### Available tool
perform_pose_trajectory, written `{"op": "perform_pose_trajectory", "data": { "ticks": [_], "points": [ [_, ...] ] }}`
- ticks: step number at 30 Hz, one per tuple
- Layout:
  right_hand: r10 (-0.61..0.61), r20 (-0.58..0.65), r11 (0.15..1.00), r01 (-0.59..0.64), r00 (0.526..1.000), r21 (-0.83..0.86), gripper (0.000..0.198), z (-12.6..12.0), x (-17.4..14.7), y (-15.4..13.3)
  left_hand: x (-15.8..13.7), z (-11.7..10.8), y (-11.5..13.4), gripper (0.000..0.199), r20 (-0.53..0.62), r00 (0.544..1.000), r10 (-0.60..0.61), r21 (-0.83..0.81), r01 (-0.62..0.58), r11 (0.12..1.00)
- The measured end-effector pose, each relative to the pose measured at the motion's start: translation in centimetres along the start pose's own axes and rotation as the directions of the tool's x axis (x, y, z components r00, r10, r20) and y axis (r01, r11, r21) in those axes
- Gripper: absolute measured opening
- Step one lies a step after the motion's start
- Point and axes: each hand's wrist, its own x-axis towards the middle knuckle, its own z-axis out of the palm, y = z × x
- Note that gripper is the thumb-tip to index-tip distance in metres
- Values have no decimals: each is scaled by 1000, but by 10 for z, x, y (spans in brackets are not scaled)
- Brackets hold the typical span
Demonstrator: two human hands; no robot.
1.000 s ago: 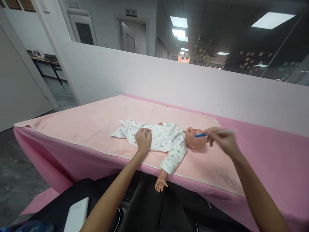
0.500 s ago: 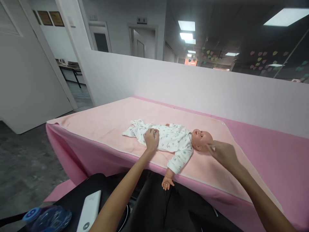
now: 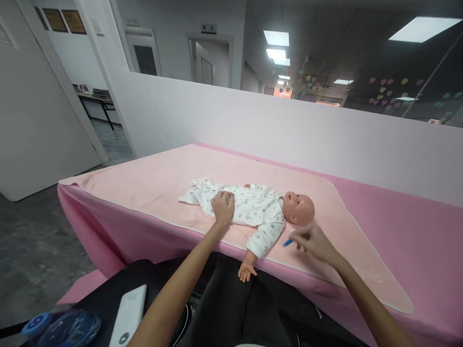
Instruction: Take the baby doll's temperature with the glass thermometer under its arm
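A baby doll [image 3: 253,205] in a white printed outfit lies on its back on a pale pink mat [image 3: 155,178], head to the right. My left hand [image 3: 222,206] rests on the doll's lower body, its fingers curled round something small and greyish that I cannot make out. Just in front of the doll's head [image 3: 299,208], my right hand [image 3: 314,241] is closed and blurred by motion. From its fingers a thin stick with a blue end [image 3: 288,243] points down to the left, apart from the doll. The doll's near arm [image 3: 248,264] hangs over the mat's front edge.
A pink cloth [image 3: 415,231] covers the table under the mat. Behind stands a low white wall [image 3: 253,115] with glass above. On a black seat at lower left lie a white power bank [image 3: 128,315] and a plastic bottle [image 3: 67,327].
My right hand has moved from beside the doll's head toward me and slightly left, bringing the blue-ended stick into sight. My left hand stays on the doll. The view has shifted slightly.
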Motion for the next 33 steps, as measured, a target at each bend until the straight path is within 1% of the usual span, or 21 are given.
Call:
{"op": "perform_pose_trajectory", "data": {
  "ticks": [2,4,6,7,8,10,11,13,15,17,18,19,20,21,22,23,24,26,27,31,33],
  "points": [
    [-1,62,1000,1,998,-3,32,2,-2,3,0,0,0,16,4,1000,-4,5,4,1000],
    [-18,11,1000,18,1000,9,31,3,-3,9,0,0,1,16,10,1000,-10,19,10,1000],
    [-57,-25,997,56,998,-48,36,9,-4,17,0,0,2,16,16,1000,-9,30,8,1000],
    [-79,-20,993,77,997,-91,38,15,-5,22,0,0,2,16,19,1000,-8,30,7,1000],
    [-102,22,984,104,995,-144,37,21,-6,28,0,0,2,16,21,1000,-8,29,7,1000],
    [-142,134,949,174,981,-264,31,35,-9,40,-1,-1,2,16,31,999,-15,22,14,1000],
    [-163,165,920,210,973,-332,29,40,-10,48,-1,-2,2,16,32,999,-24,19,24,1000],
    [-207,172,843,265,963,-468,29,44,-13,65,-2,-4,4,16,1,999,-49,25,49,998],
    [-249,150,790,290,957,-540,31,41,-16,82,-4,-5,12,17,-82,996,-45,35,48,998],
    [-278,145,787,312,949,-533,30,34,-19,97,-10,-4,26,18,-138,990,33,34,-28,999],
    [-285,158,789,325,946,-521,30,30,-21,102,-13,-2,35,18,-122,987,105,24,-102,994],
    [-287,174,789,335,942,-514,32,27,-22,106,-17,2,46,18,-79,979,190,3,-191,982],
    [-285,192,787,343,939,-513,35,24,-24,109,-20,7,57,17,-10,957,290,-28,-290,957],
    [-279,211,783,349,937,-515,39,22,-25,110,-23,13,67,16,64,920,387,-66,-383,922],
    [-275,228,779,355,934,-517,41,20,-27,111,-25,21,77,16,103,894,436,-91,-428,899],
    [-271,239,776,359,932,-519,43,18,-27,112,-27,29,85,16,126,887,444,-99,-434,895],
    [-269,243,776,360,932,-518,43,17,-28,112,-27,37,92,17,134,895,426,-92,-417,904],
    [-266,253,780,362,930,-510,43,14,-29,113,-28,50,98,16,136,908,397,-64,-392,918],
    [-264,260,782,364,929,-505,43,13,-30,113,-28,55,98,15,144,904,404,-55,-400,915],
    [-265,296,775,385,918,-501,44,10,-29,112,-31,61,92,15,192,851,488,-72,-484,872],
    [-304,266,763,401,915,-507,42,13,-23,105,-33,59,90,16,194,840,506,-86,-499,862]
  ]
}}
